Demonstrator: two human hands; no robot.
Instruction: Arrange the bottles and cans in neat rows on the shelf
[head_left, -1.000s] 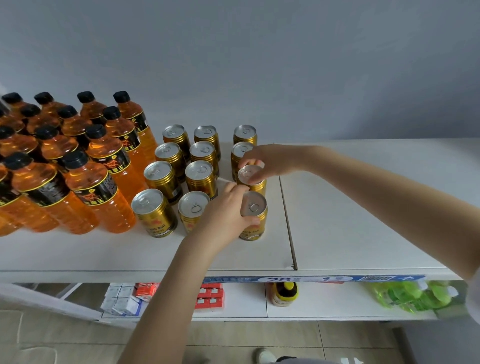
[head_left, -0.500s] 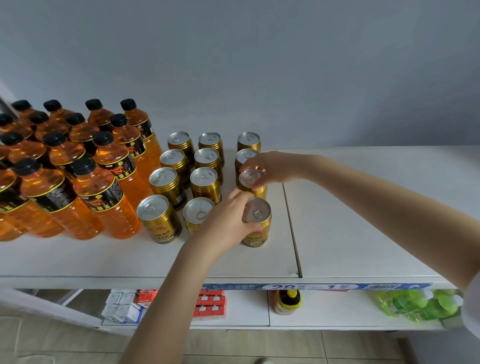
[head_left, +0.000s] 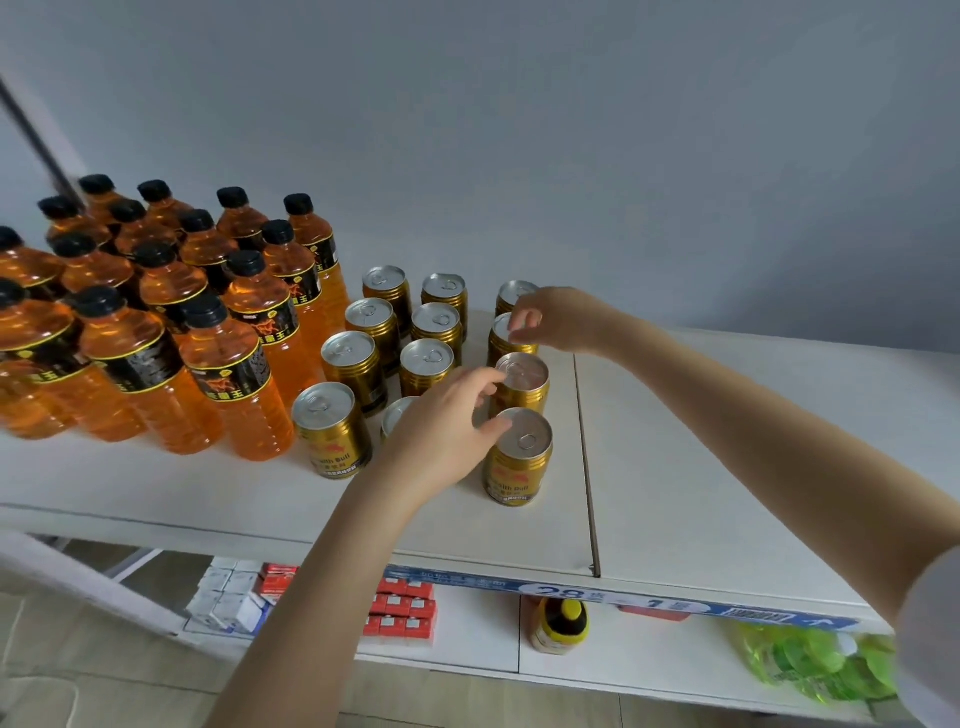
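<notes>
Orange bottles (head_left: 228, 358) are standing in packed rows at the left of the shelf (head_left: 727, 467), with gold cans (head_left: 358, 364) beside them and the rightmost column (head_left: 511, 293) sitting apart from the other two. Left hand (head_left: 447, 431) is lying open, thumb tip touching the rim of the front can (head_left: 519, 457) and fingertips at the can behind (head_left: 522, 382). Right hand (head_left: 561, 319) is curling over the next can back (head_left: 504, 340), pinching or merely touching, cannot tell. Judgement: closing the gap is going best by sliding each can leftward upright, pressing lightly at the rim and sighting along the neighbouring column.
</notes>
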